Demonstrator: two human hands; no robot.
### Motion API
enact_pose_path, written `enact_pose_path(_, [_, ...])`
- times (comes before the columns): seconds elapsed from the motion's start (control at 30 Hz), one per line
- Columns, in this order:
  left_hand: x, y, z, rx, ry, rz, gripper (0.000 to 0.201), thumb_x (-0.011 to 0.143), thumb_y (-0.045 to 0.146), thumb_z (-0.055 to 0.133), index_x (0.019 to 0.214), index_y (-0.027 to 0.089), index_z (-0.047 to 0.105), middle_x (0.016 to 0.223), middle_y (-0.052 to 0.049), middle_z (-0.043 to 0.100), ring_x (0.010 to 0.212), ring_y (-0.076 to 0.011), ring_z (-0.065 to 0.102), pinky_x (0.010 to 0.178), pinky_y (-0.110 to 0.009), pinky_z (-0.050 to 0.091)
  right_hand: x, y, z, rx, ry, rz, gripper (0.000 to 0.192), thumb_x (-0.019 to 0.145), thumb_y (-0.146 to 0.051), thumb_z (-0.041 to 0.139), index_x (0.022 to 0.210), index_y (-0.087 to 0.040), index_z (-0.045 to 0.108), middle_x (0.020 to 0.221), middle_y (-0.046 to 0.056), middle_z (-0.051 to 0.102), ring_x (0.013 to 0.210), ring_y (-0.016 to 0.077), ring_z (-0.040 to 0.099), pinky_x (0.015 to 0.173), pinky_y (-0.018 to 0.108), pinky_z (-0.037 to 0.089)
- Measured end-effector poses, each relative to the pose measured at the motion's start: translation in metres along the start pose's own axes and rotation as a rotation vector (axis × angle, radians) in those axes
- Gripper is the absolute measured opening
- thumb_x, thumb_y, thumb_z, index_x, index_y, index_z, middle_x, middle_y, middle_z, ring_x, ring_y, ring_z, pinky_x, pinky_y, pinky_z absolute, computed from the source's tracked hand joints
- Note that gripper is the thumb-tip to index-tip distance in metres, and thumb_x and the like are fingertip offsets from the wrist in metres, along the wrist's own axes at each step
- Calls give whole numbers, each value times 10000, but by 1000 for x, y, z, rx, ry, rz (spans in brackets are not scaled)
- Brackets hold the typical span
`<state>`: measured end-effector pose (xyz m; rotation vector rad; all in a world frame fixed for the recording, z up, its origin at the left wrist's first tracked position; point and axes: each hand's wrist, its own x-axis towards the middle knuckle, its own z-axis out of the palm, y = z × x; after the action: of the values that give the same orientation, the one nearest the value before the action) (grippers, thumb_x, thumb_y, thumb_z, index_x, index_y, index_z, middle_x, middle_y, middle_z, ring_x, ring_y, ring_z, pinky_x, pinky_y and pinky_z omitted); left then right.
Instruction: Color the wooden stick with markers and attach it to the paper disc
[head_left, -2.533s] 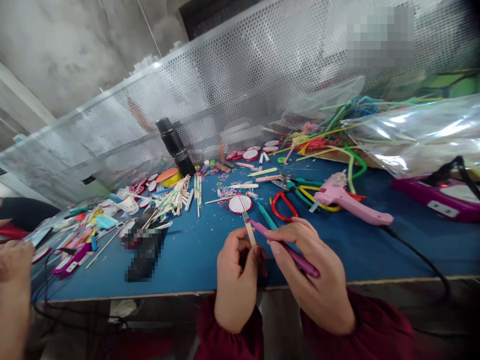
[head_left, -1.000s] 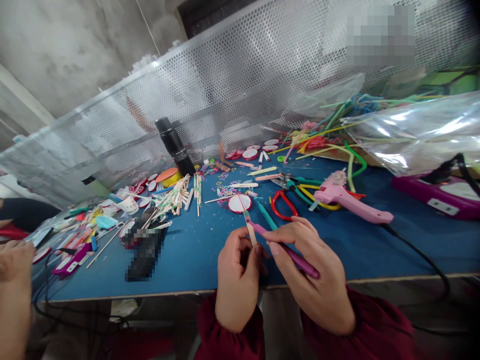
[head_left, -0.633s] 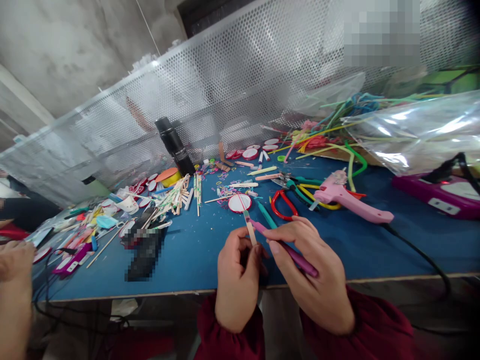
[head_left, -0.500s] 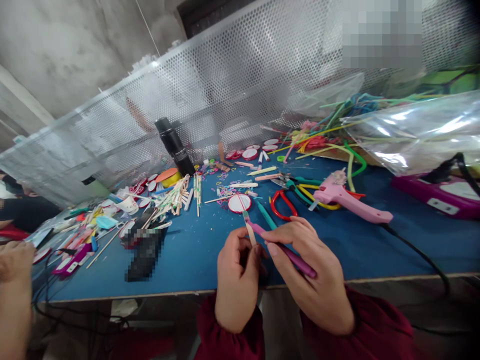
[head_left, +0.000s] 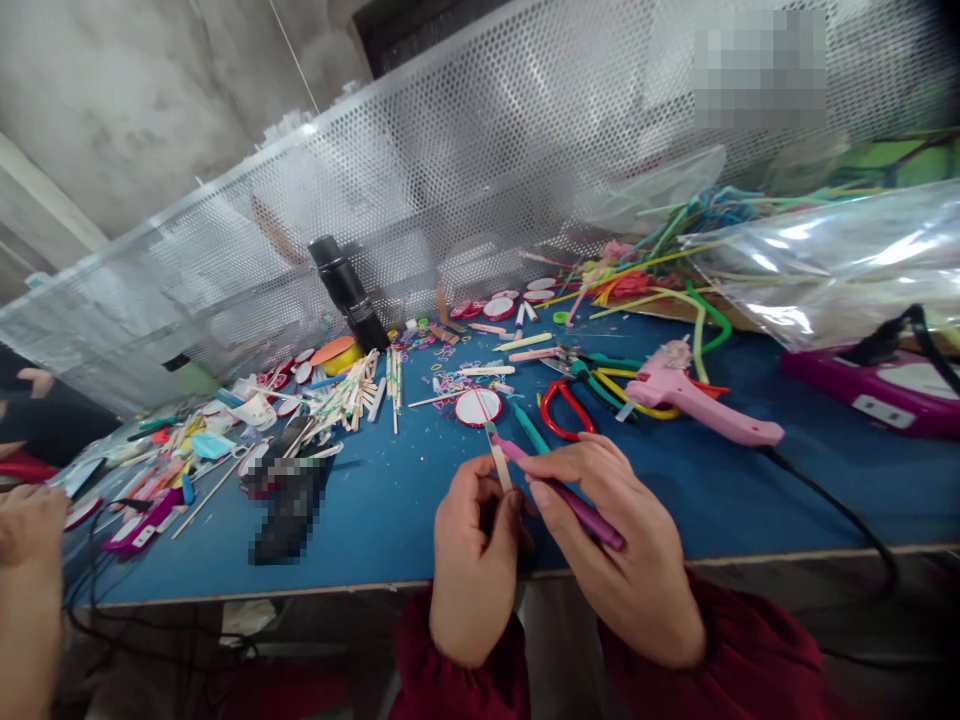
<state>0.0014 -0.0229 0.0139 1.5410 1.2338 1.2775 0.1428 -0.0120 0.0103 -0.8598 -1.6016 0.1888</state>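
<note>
My left hand (head_left: pixel 474 570) is closed around a small flat wooden stick (head_left: pixel 501 466) that points up and away from me. The stick's far end looks greenish. In my right hand (head_left: pixel 628 535) is a purple-pink marker pen (head_left: pixel 589 515), gripped like a writing tool, its tip at or very near the upper part of the stick; whether they touch I cannot tell. Just beyond the stick lies a white round disc with a red rim (head_left: pixel 478 406). A teal pen (head_left: pixel 531 430) and pliers with red handles (head_left: pixel 564 408) rest close to my right hand.
A pink glue gun (head_left: pixel 697 395) with a black cord lies to the right, near a purple power strip (head_left: pixel 870 400). Behind stand a black spray can (head_left: pixel 349 290) and a perforated metal panel (head_left: pixel 450 170). Sticks (head_left: pixel 358 392) pile up on the left, where another person's hand (head_left: pixel 30 530) shows.
The marker pen and my right hand have shifted very slightly to the left along the stick. My left hand stays in place. At far left, part of another person's hand has come into view.
</note>
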Motion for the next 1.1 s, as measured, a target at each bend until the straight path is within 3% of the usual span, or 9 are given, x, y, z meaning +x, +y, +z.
enact_pose_path(0.27, [-1,-2,0,3,2,8,283,1000,411,558,1198,216,612,771,-11,642,613,-136,573,583,-244,455,-1,-1,-1,13,23,-10,160,924,-150,602,1011,-263,675,878,6,718,845,196,681,1036,463,413])
enact_pose_path(1.1, [0,-2,-1,10,-1,10,304,1006,420,552,1200,191,605,800,-11,653,611,-118,576,590,-227,458,-2,1,0,24,32,12,198,943,-146,598,1087,-261,672,887,4,701,865,193,664,1025,467,394])
